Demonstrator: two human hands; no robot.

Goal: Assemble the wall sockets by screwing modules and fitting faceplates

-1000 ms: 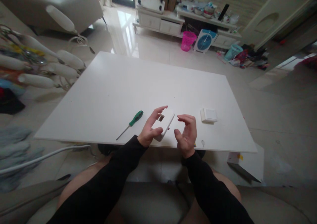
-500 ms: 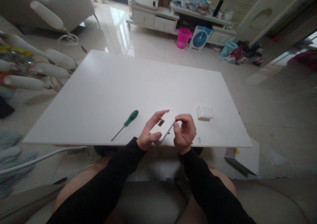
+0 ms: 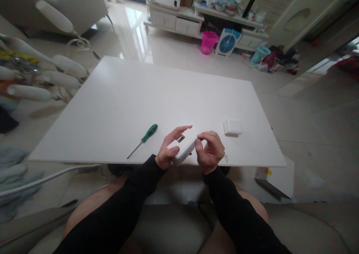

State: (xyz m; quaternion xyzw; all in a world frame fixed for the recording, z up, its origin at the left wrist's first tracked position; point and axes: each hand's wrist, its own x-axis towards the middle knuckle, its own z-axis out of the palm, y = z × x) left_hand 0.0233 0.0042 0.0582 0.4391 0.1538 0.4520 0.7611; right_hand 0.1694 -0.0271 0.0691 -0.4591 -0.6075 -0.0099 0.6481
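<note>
Both my hands hold a white plastic switch plate (image 3: 185, 146) with a small rectangular opening, just above the near edge of the white table (image 3: 146, 97). My left hand (image 3: 169, 149) grips its left side, forefinger stretched over the top. My right hand (image 3: 211, 152) pinches its right edge with thumb and fingers closed. A green-handled screwdriver (image 3: 143, 139) lies on the table to the left of my hands. A second white switch part (image 3: 232, 127) lies to the right. A tiny pale piece (image 3: 226, 158) rests by my right hand.
A drying rack with white tips (image 3: 42, 78) stands at the left. Across the tiled floor are a low white cabinet (image 3: 179, 22), a pink basket (image 3: 208, 43), a blue fan (image 3: 226, 42) and a teal basket (image 3: 259, 54). A white cable (image 3: 47, 179) runs below the table's left.
My right hand, open and apart a second ago, has closed onto the plate's right edge. The plate has tilted lower toward me. My view has shifted slightly.
</note>
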